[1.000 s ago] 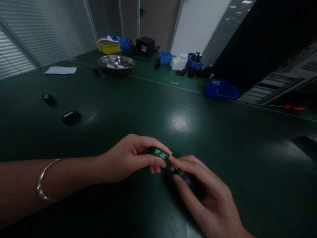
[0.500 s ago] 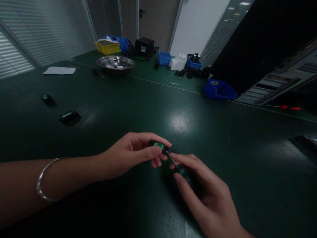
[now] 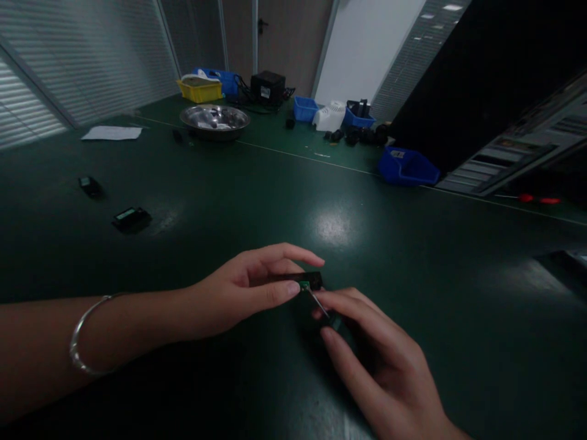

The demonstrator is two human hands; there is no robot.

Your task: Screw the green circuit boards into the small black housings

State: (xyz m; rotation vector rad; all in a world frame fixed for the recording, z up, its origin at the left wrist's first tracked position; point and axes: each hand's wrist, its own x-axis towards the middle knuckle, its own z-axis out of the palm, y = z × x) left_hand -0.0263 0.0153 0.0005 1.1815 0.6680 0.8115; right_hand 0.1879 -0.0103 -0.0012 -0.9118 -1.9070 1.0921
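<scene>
My left hand (image 3: 261, 281), with a silver bangle on its wrist, grips a small black casing (image 3: 314, 280) with a green circuit board (image 3: 304, 285). Its thumb presses the near side and the index finger stretches out above. In my right hand (image 3: 380, 354) is a small screwdriver (image 3: 321, 305); its dark handle is partly hidden by the fingers. The thin metal shaft points up and left, and its tip meets the edge of the circuit board. Two similar black casings, one nearer (image 3: 131, 218) and one farther (image 3: 90, 186), lie to the left on the green table (image 3: 257, 195).
At the back stand a metal bowl (image 3: 214, 120), a yellow bin (image 3: 200, 91), a black box with cables (image 3: 267, 87) and several blue bins, one (image 3: 407, 166) at the right. White paper (image 3: 111, 132) lies far left. A red-handled tool (image 3: 539, 199) is at the far right.
The black casing has turned in my left hand, so more of its dark side shows and less of the circuit board. My left index finger has lifted off it. The screwdriver has shifted slightly.
</scene>
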